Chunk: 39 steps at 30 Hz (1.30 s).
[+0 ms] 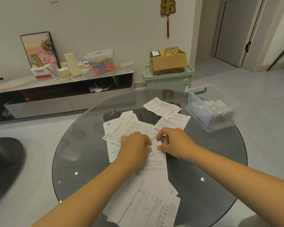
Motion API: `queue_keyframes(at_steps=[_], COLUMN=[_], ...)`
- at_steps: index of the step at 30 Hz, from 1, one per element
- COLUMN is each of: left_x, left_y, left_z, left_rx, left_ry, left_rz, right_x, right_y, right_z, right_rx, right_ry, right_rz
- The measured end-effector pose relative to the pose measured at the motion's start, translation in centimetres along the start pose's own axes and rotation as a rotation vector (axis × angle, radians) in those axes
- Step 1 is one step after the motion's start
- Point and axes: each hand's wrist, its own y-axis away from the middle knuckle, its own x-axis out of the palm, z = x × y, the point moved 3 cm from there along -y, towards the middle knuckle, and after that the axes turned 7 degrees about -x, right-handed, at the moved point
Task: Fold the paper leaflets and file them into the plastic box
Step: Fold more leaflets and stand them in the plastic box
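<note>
Both the left hand (134, 143) and right hand (174, 141) pinched a white printed paper leaflet (154, 149) at the round glass table's (88, 136) centre; edges wanted aligning before creasing. The clear plastic box (211, 107) sat at two o'clock.

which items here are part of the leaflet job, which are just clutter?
Job: left hand and right hand pinching the leaflet; loose leaflets; clear plastic box, holding filed leaflets.
Clutter: cardboard box, green bin, framed picture.
</note>
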Motion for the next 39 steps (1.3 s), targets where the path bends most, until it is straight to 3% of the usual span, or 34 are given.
queue_keyframes(at_steps=[4, 10, 13, 17, 21, 25, 28, 32, 39], left_x=[-0.4, -0.9, -1.2, -1.3, -1.4, -1.9, -2.2, -2.1, -1.5], left_y=[-0.1, 0.2, 0.8, 1.1, 0.6, -0.1, -0.6, -1.8, -3.8], left_z=[-0.3, -0.2, -0.5, -0.6, -1.4, -3.0, -4.9, -6.9, -10.7], left_rx=[0.074, 0.148, 0.250, 0.297, 0.210, -0.017, -0.102, -0.108, -0.050], left_ry=[-0.069, -0.182, -0.235, -0.252, 0.010, 0.596, 0.861, 1.000, 1.004], left_rz=[-0.022, 0.097, 0.053, -0.007, -0.043, -0.038, -0.028, 0.013, 0.064], right_x=[0.1, 0.1, -0.2, -1.2, -2.4, -5.0, -7.3, -9.2, -12.4], right_y=[-0.1, 0.2, 0.7, 1.4, 1.9, 2.3, 2.9, 3.7, 4.1], right_z=[0.2, 0.8, 0.8, 0.7, 0.3, -0.5, -1.2, -2.5, -4.7], right_rx=[-0.075, -0.236, -0.271, -0.320, -0.303, -0.167, -0.119, -0.085, -0.011], right_ry=[0.099, 0.306, 0.345, 0.385, 0.386, 0.105, -0.040, -0.160, -0.144], right_rz=[-0.018, 0.022, 0.093, 0.041, -0.077, -0.164, -0.225, -0.320, -0.364])
